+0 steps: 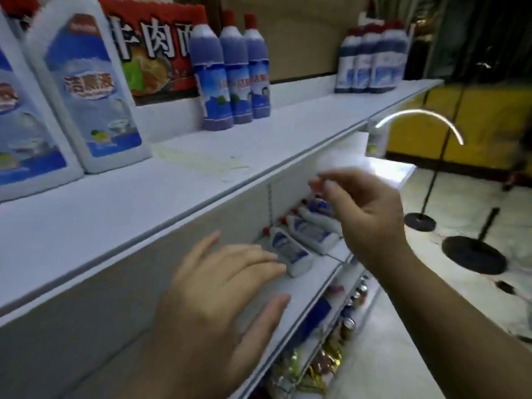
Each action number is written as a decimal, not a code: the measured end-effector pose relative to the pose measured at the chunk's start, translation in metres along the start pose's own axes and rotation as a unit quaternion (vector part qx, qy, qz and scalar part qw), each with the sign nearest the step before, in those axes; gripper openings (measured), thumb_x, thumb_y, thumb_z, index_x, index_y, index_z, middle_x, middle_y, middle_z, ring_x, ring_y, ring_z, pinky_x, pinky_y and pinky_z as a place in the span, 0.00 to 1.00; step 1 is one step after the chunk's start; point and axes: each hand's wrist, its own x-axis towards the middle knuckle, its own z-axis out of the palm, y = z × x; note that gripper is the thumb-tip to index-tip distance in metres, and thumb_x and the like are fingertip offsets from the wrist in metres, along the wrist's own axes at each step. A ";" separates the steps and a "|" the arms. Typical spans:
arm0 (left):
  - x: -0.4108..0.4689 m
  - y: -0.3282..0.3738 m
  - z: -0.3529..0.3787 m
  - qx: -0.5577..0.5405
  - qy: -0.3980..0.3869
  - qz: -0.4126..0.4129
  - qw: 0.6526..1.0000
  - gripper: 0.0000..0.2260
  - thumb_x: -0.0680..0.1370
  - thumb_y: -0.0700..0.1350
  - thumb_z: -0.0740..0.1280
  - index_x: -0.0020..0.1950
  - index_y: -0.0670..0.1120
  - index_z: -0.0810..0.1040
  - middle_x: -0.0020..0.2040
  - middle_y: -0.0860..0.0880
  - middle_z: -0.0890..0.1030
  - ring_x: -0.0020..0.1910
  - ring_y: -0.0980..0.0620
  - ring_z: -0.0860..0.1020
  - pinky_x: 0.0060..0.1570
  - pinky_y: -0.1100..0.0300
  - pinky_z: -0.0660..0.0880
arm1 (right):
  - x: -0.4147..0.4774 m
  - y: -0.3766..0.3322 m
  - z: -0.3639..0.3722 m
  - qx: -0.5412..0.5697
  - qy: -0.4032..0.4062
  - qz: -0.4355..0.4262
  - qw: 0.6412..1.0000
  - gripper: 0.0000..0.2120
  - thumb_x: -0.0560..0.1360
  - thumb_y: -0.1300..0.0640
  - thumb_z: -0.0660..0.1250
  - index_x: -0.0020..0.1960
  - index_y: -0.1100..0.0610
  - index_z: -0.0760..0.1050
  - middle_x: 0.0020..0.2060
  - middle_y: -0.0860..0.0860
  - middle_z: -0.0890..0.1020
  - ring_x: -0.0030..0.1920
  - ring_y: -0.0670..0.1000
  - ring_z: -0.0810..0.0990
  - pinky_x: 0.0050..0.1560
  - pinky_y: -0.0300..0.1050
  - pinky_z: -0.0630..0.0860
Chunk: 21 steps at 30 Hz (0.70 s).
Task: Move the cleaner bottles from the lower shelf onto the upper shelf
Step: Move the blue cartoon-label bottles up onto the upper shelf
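Note:
Several white cleaner bottles with red caps stand in a row on the lower shelf [299, 300]; the nearest bottle [290, 250] is just beyond my left fingertips. My left hand [224, 286] hovers over the lower shelf with fingers spread and holds nothing. My right hand [365, 214] is raised in front of the farther bottles [312, 230], fingers loosely bent, holding nothing. On the upper shelf [178, 182] stand two large white cleaner bottles [86, 87] at the left, three blue slim bottles [230, 79] in the middle and a second group of bottles [371, 59] at the far right.
A red noodle carton [152, 44] and a cardboard box [299, 36] stand behind the upper-shelf bottles. Cans and snack packets [322, 358] fill the shelves below. Black stand bases [475, 254] sit on the floor to the right, with a yellow counter [472, 125] behind.

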 end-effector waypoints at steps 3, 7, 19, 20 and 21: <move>0.007 0.013 0.042 -0.183 -0.085 -0.099 0.975 0.14 0.74 0.56 0.63 0.57 0.55 0.78 0.51 0.63 0.78 0.51 0.65 0.76 0.52 0.78 0.67 | -0.050 0.068 -0.042 -0.167 -0.066 0.197 0.964 0.10 0.75 0.56 0.67 0.56 0.50 0.79 0.48 0.43 0.82 0.54 0.43 0.80 0.52 0.38 0.75; 0.021 0.020 0.157 -0.148 -0.398 -0.215 0.880 0.23 0.75 0.59 0.62 0.69 0.57 0.66 0.65 0.60 0.71 0.63 0.60 0.70 0.55 0.74 0.64 | -0.116 0.132 -0.117 -0.304 -0.133 0.379 0.864 0.18 0.74 0.49 0.65 0.64 0.50 0.74 0.63 0.48 0.77 0.62 0.49 0.75 0.60 0.44 0.72; 0.060 0.116 0.343 -0.130 -0.564 -0.311 0.754 0.29 0.76 0.59 0.63 0.75 0.52 0.60 0.74 0.52 0.64 0.70 0.51 0.66 0.67 0.56 0.66 | -0.163 0.215 -0.355 -0.374 -0.164 0.498 0.765 0.27 0.75 0.44 0.62 0.71 0.52 0.64 0.70 0.49 0.70 0.67 0.51 0.70 0.62 0.44 0.68; 0.066 0.123 0.351 -0.129 -0.558 -0.318 0.756 0.30 0.76 0.59 0.63 0.74 0.52 0.60 0.74 0.52 0.64 0.71 0.51 0.65 0.69 0.53 0.64 | -0.162 0.222 -0.365 -0.371 -0.177 0.502 0.761 0.27 0.75 0.43 0.62 0.71 0.52 0.64 0.70 0.49 0.70 0.67 0.51 0.70 0.62 0.44 0.68; 0.073 0.128 0.359 -0.129 -0.550 -0.327 0.757 0.30 0.75 0.60 0.63 0.74 0.52 0.61 0.73 0.52 0.65 0.71 0.50 0.65 0.71 0.49 0.61 | -0.160 0.227 -0.374 -0.367 -0.189 0.508 0.756 0.27 0.75 0.43 0.62 0.71 0.52 0.65 0.70 0.49 0.70 0.67 0.51 0.70 0.62 0.44 0.68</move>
